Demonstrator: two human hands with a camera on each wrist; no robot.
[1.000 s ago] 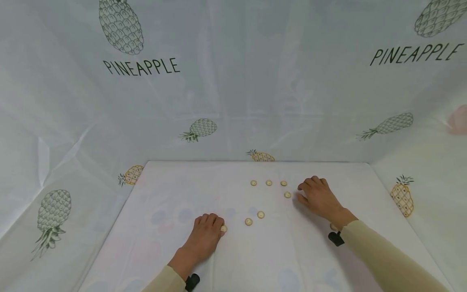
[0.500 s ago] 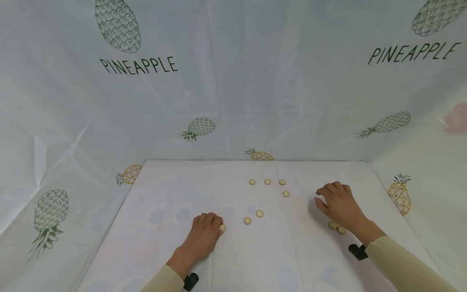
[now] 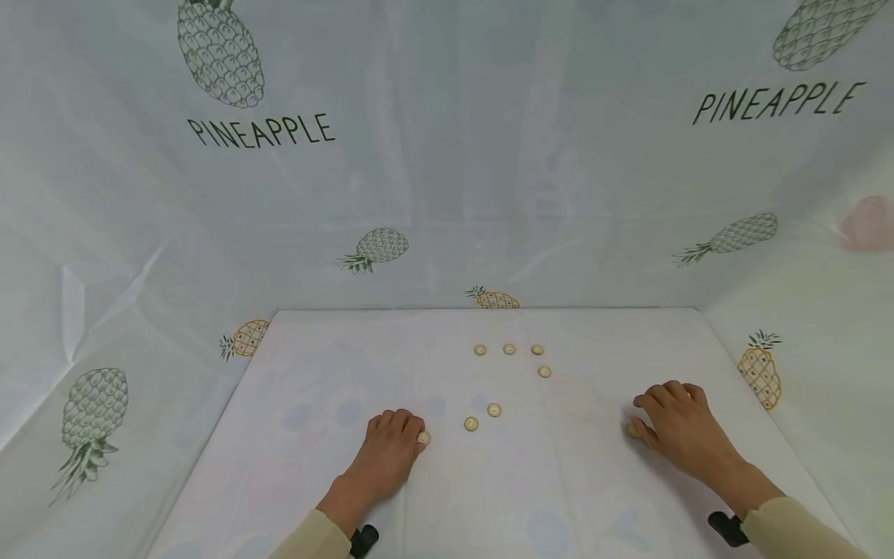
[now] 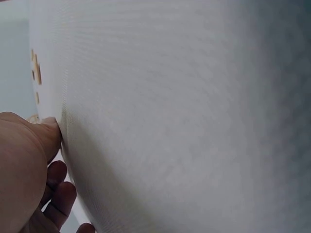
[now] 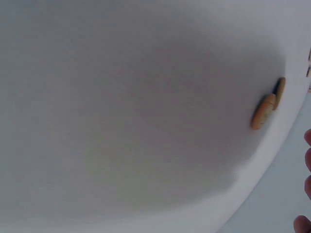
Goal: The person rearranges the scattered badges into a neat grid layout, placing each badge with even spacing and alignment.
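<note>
Several small round wooden discs with marked faces lie on the white-covered table. In the head view my left hand [image 3: 389, 450] rests on the table at the left, its thumb and forefinger holding the edge of one disc [image 3: 423, 438]. The left wrist view shows that thumb [image 4: 47, 133] down at the cloth, with the other fingers curled. Over to the right, my right hand [image 3: 687, 435] hovers with loosely bent fingers and holds nothing. A disc [image 3: 632, 429] peeks out by its thumb. In the right wrist view two discs [image 5: 264, 111] lie together, one overlapping the other.
Two discs [image 3: 471, 424] sit near the middle of the table. Farther back, a row of three discs [image 3: 509, 349] has another disc [image 3: 545, 372] just in front of its right end. A pineapple-print sheet [image 3: 447, 194] rises behind the table [image 3: 335, 365] and along its sides.
My right hand has moved right and toward me, away from the back discs and over the two discs on the right. The left hand stays in place at its disc.
</note>
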